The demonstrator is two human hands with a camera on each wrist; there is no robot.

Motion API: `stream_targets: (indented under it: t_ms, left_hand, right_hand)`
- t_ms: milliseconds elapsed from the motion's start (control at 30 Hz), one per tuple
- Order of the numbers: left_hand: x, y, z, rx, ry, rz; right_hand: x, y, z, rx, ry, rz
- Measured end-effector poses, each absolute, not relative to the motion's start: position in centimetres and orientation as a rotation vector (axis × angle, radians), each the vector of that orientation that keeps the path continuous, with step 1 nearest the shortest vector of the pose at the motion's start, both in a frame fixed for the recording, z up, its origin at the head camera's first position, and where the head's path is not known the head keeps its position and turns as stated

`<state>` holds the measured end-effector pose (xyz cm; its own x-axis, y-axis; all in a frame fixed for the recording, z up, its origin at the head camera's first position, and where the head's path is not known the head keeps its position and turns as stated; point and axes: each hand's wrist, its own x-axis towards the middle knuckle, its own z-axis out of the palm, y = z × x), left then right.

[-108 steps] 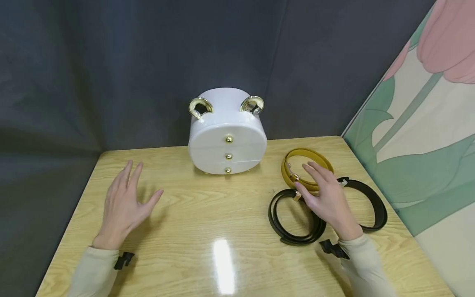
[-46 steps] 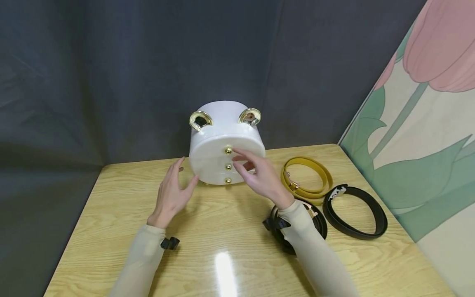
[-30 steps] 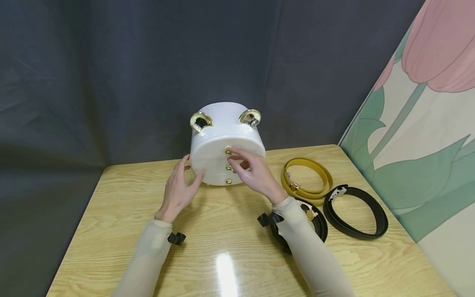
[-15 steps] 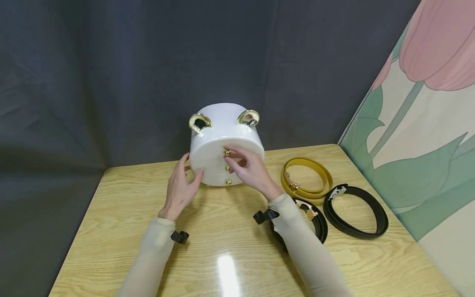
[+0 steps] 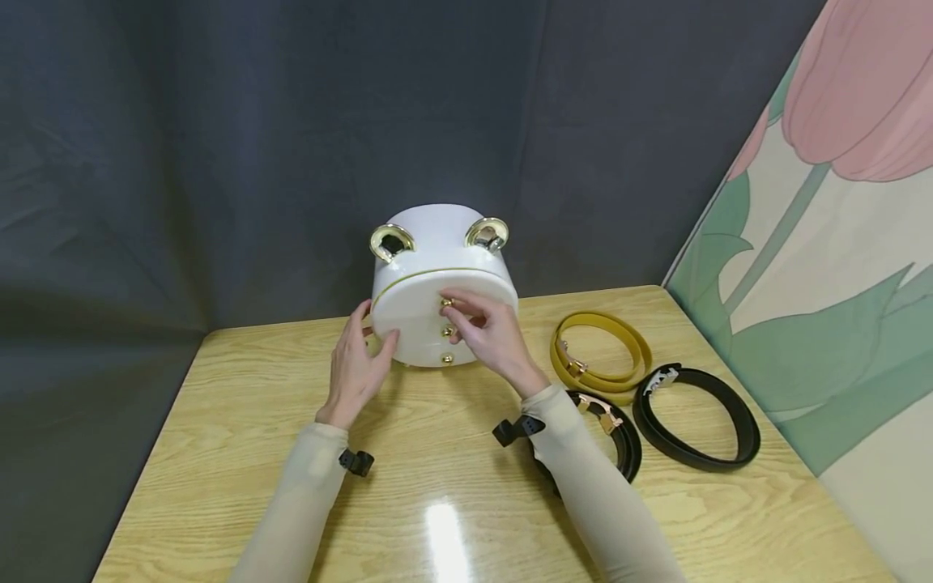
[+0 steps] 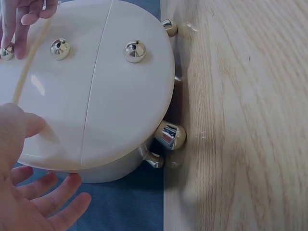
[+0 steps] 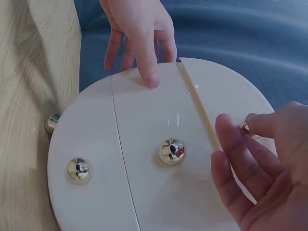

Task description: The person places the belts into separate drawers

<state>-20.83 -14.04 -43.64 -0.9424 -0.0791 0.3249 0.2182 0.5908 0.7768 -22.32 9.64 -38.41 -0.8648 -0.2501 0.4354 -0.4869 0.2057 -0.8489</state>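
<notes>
A white oval drawer box [image 5: 437, 231] with gold knobs and two gold ear-shaped rings stands at the table's back. My right hand [image 5: 497, 336] pinches the top knob [image 7: 246, 127] between thumb and finger. The top drawer [image 7: 224, 84] sits slightly forward of the box; a yellowish edge [image 7: 198, 105] shows beside it in the right wrist view. At the box's left side is my left hand [image 5: 355, 371], its thumb [image 7: 150, 72] on the middle drawer's front and its other fingers round the side. The middle knob [image 7: 172, 152] and bottom knob [image 7: 80, 170] are untouched.
To the right lie a coiled mustard belt [image 5: 637, 340], a black belt [image 5: 743, 429] with a silver buckle, and another black belt [image 5: 630, 449] partly under my right forearm. A dark curtain [image 5: 291, 162] hangs behind the wooden table [image 5: 240, 405].
Both hands moved from apart over the table to the box. The left settled on its side, the right on the top knob. Just now the top drawer came slightly forward, showing a yellowish edge.
</notes>
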Motion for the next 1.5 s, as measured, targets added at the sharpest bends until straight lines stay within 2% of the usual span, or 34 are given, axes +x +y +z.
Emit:
stream_targets:
  t_ms: [1500]
  left_hand:
    - [-21.3, -14.4, -44.2, -0.098, -2.510, -1.286]
  right_hand:
    - [-18.1, 10.0, -38.4, 0.717, -2.272, 1.705]
